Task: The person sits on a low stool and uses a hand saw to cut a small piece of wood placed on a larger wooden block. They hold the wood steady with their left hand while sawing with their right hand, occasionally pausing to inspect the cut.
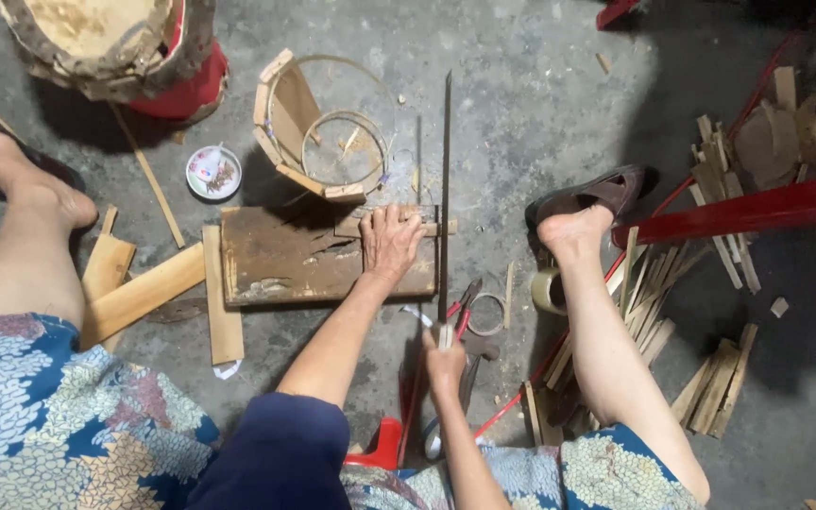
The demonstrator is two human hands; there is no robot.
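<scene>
Worn wooden block [285, 260]: flat on floor. Small wood strip [406, 227]: atop block, long axis sideways, pinned under left hand [390, 241], palm down. Long blade [445, 189]: just right, running away; handle gripped by closed right hand [444, 357].

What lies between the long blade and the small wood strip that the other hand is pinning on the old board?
Nothing visible does. The left hand presses a small wood strip onto the worn board, and the long blade, held upright by the right hand, already stands against the strip's end, just right of the fingers.
</scene>
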